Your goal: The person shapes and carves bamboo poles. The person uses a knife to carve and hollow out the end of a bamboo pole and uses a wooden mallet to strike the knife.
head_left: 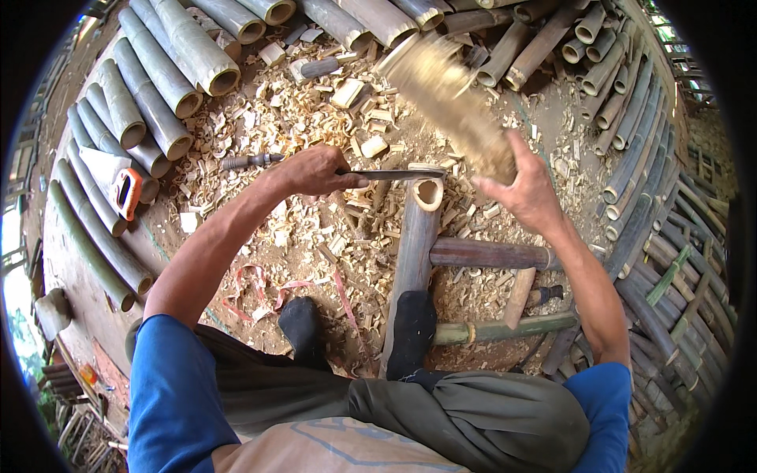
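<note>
My left hand [315, 169] grips the handle of a long knife [390, 175] whose blade lies flat across the open top end of a bamboo pole [413, 252]. The pole leans up from between my black-socked feet [410, 327]. My right hand [527, 191] holds a thick wooden club [449, 98], blurred by motion, raised above and behind the blade. The pole rests on a dark crosswise bamboo piece [489, 255].
Wood chips and shavings [315, 118] cover the ground. Cut bamboo tubes [158, 79] are stacked at the left and top, thinner poles [631, 158] at the right. A handsaw with an orange handle [118, 185] lies on the left stack. A green bamboo stick [505, 327] lies near my right foot.
</note>
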